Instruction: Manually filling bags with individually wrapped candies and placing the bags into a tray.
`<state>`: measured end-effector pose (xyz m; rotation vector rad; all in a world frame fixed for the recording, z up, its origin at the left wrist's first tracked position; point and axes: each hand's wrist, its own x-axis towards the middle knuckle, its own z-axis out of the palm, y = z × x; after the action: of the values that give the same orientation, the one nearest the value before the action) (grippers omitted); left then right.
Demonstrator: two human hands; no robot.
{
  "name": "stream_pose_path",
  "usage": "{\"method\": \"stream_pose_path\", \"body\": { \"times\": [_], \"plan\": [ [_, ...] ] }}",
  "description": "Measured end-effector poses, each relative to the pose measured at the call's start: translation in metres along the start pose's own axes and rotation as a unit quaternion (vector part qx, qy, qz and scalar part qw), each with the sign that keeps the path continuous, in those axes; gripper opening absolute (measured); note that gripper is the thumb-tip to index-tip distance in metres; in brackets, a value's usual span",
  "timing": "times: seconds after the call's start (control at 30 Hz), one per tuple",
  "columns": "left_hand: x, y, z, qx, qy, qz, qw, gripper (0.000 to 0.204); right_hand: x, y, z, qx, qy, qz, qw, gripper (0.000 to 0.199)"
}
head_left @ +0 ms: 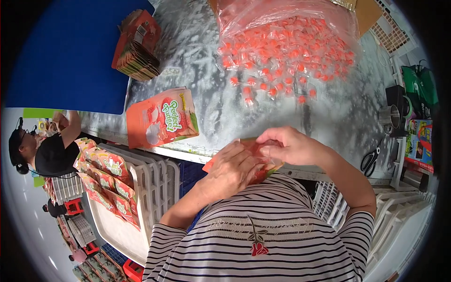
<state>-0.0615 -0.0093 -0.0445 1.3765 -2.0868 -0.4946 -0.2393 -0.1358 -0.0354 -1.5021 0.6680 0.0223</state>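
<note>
At the table's front edge, close to my body, my left hand is closed round a red-orange pouch. My right hand pinches the upper edge of the same pouch, thumb and fingertips together. Much of the pouch is hidden behind my hands, and its inside does not show. Left of them, a flat printed pouch lies on the table with another under it. Farther off stands a stack of pouches. Beyond my hands is a pile of clear-wrapped orange-red candies, with several loose ones on its near side.
A blue board covers the far left. Below it, filled pouches lie in a white tray beside stacked crates. Black scissors and a metal cup sit at right. Another person works at left.
</note>
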Motion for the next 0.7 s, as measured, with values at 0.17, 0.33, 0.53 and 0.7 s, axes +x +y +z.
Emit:
{"method": "stream_pose_path", "body": {
  "times": [0.17,0.33,0.53,0.7],
  "plan": [
    [-0.004,0.009,0.004,0.019,0.018,0.050,0.998,0.014,0.004,-0.011,0.002,-0.148,-0.038,0.024,0.988,0.025],
    [-0.003,0.014,0.006,0.024,0.017,0.088,0.996,0.016,0.019,0.015,0.021,-0.249,-0.024,-0.055,0.967,0.025],
    [-0.008,0.006,-0.001,0.027,0.029,0.023,0.999,0.017,0.000,0.001,0.012,-0.098,-0.003,-0.077,0.992,0.025],
    [0.000,0.018,0.004,0.005,0.038,0.084,0.996,0.016,0.007,-0.012,0.015,-0.211,-0.158,0.023,0.964,0.024]
  ]
}}
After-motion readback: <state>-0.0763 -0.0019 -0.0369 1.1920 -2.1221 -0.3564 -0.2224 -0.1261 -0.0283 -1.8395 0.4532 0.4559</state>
